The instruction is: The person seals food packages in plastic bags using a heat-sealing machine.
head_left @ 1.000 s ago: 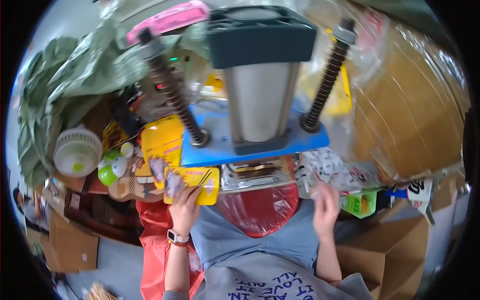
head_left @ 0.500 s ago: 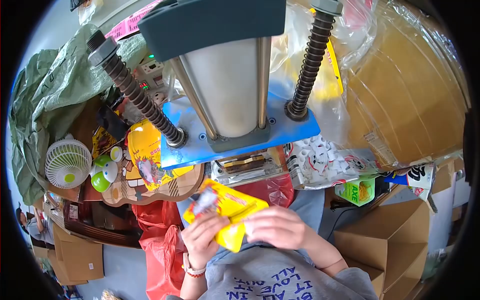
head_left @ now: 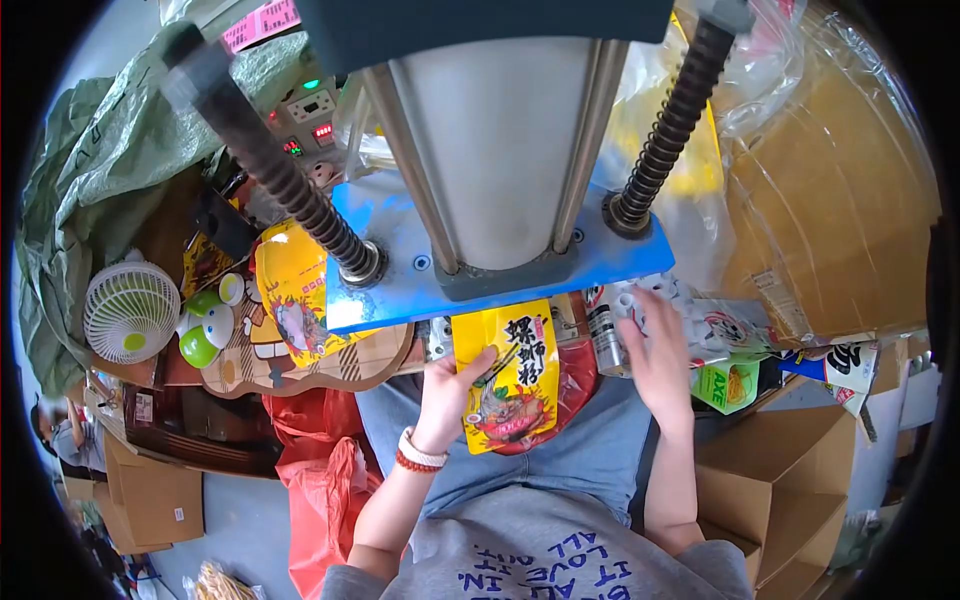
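Note:
My left hand (head_left: 455, 391) grips the left edge of a yellow printed pouch (head_left: 508, 385), its thumb lying on the front. The pouch's upper edge lies at the front of the press, just under the blue plate (head_left: 500, 262). On the right, my right hand (head_left: 657, 350) is spread over a bag of small white rolled pieces (head_left: 690, 310); whether its fingertips hold a piece is too small to tell. More yellow pouches (head_left: 290, 295) lie left of the press on a wooden board (head_left: 235, 360).
Two spring-wrapped rods (head_left: 675, 130) flank the metal cylinder (head_left: 500, 150). A white fan (head_left: 132, 312) and a green-and-white toy-like object (head_left: 205, 328) stand left. Red bags (head_left: 320, 500) hang below. Right are a green AXE box (head_left: 725, 385) and open cartons (head_left: 780, 480).
The pouch has moved up to the press and turned upright, its printed front showing. My right hand has let go of it and reached right to the white pieces. The view has shifted slightly.

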Demonstrator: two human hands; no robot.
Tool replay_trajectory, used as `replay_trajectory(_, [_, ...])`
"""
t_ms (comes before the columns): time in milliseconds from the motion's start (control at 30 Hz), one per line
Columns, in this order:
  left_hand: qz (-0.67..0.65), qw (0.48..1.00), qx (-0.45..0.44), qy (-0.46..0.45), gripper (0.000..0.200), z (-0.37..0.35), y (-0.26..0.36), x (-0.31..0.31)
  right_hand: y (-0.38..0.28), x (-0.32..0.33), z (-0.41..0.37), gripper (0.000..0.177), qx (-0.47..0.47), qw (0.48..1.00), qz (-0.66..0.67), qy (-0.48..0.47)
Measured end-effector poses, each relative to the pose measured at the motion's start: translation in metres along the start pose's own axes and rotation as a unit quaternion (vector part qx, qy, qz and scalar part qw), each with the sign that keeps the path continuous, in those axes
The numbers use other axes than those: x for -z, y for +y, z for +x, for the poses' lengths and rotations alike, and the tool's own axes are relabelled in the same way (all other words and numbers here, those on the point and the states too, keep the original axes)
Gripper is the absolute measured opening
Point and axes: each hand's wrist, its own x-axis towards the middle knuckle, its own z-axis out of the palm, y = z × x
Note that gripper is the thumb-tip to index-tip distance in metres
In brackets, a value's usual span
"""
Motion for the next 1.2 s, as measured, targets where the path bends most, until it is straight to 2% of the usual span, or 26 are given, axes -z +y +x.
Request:
replay_trajectory(67, [-0.018,1.000,-0.009,0.006,0.024,-0.001,-0.003,-0.004,0.016,-0.020,-0.010,0.032,0.006,0.999,-0.029,-0.045])
replay_trajectory(133, [-0.036,0.999,-0.016,-0.001,0.025,-0.001,-0.004,-0.004,0.005,-0.012,-0.019,0.029,-0.079,0.989,0.014,-0.121])
replay_trajectory(167, [-0.034,0.999,-0.014,0.002,0.025,-0.001,0.002,-0.003,0.011,-0.016,-0.024,0.025,-0.053,0.993,0.051,-0.092])
replay_trajectory(233, [0.153,0.987,-0.036,0.027,0.021,-0.002,0.020,0.004,0.013,-0.006,-0.027,0.025,-0.035,0.993,0.035,-0.103])
replay_trajectory(267, [0.245,0.952,-0.161,0.084,0.021,0.005,0.014,0.038,0.015,-0.003,-0.026,0.025,-0.015,0.993,0.017,-0.113])
replay_trajectory(300, [0.365,0.877,-0.280,0.138,0.034,0.008,0.030,0.055,0.017,-0.002,-0.025,0.025,-0.017,0.993,0.017,-0.113])
replay_trajectory(333, [0.474,0.762,-0.377,0.229,0.047,0.011,0.045,0.073,0.019,-0.003,-0.024,0.024,-0.034,0.991,0.046,-0.122])
replay_trajectory(367, [0.707,0.592,-0.278,0.269,0.061,0.007,0.054,0.100,0.021,-0.004,-0.023,0.023,-0.051,0.987,0.075,-0.130])
replay_trajectory(433, [0.784,0.541,-0.243,0.185,0.070,0.008,0.033,0.143,0.024,-0.011,-0.018,0.022,-0.077,0.981,0.137,-0.115])
replay_trajectory(467, [0.803,0.524,-0.255,0.123,0.065,-0.009,0.037,0.131,0.027,-0.015,-0.012,0.022,-0.102,0.970,0.198,-0.096])
replay_trajectory(533, [0.765,0.548,-0.326,0.091,0.061,-0.027,0.029,0.128,0.033,-0.024,-0.005,0.021,-0.108,0.972,0.201,-0.048])
replay_trajectory(567, [0.740,0.556,-0.359,0.123,0.054,-0.032,0.026,0.129,0.034,-0.026,-0.001,0.020,-0.104,0.974,0.201,-0.008])
replay_trajectory(600, [0.740,0.555,-0.358,0.126,0.054,-0.035,0.026,0.129,0.029,-0.018,0.006,0.020,-0.119,0.985,0.116,-0.034])
replay_trajectory(633, [0.712,0.583,-0.367,0.135,0.045,-0.038,0.028,0.127,0.033,-0.020,0.009,0.020,-0.113,0.986,0.119,-0.034])
replay_trajectory(700, [0.672,0.612,-0.389,0.150,0.032,-0.042,0.031,0.118,0.045,-0.023,0.013,0.027,0.111,0.991,0.020,-0.066])
replay_trajectory(733, [0.671,0.611,-0.392,0.151,0.032,-0.044,0.028,0.117,0.047,-0.023,0.010,0.027,0.113,0.991,0.020,-0.064])
replay_trajectory(800, [0.624,0.643,-0.402,0.190,0.032,-0.045,0.022,0.116,0.046,-0.021,0.007,0.036,0.110,0.984,0.015,-0.136])
replay_trajectory(833, [0.599,0.653,-0.421,0.193,0.031,-0.048,0.021,0.114,0.044,-0.014,0.006,0.036,0.108,0.985,0.014,-0.133])
replay_trajectory(867, [0.598,0.655,-0.421,0.191,0.031,-0.054,0.023,0.104,0.039,-0.001,0.005,0.037,0.089,0.977,0.076,-0.179])
replay_trajectory(900, [0.559,0.690,-0.414,0.199,0.033,-0.065,0.025,0.090,0.038,0.008,0.004,0.038,0.070,0.962,0.136,-0.226])
replay_trajectory(933, [0.519,0.724,-0.405,0.206,0.036,-0.075,0.026,0.077,0.041,0.010,0.003,0.038,0.068,0.962,0.133,-0.229])
replay_trajectory(1000, [0.521,0.731,-0.394,0.199,0.037,-0.085,0.026,0.066,0.049,0.011,0.005,0.042,0.047,0.945,0.158,-0.283])
replay_trajectory(1067, [0.521,0.711,-0.432,0.191,0.026,-0.089,0.022,0.060,0.048,0.014,0.009,0.042,0.028,0.946,0.150,-0.285])
replay_trajectory(1133, [0.519,0.711,-0.433,0.193,0.026,-0.098,0.025,0.050,0.041,0.019,0.008,0.041,0.013,0.947,0.143,-0.287])
replay_trajectory(1167, [0.522,0.714,-0.430,0.184,0.031,-0.103,0.027,0.044,0.034,0.024,-0.001,0.041,-0.027,0.944,0.267,-0.193])
replay_trajectory(1200, [0.526,0.715,-0.426,0.174,0.036,-0.106,0.028,0.040,0.026,0.028,-0.010,0.040,-0.067,0.916,0.385,-0.094])
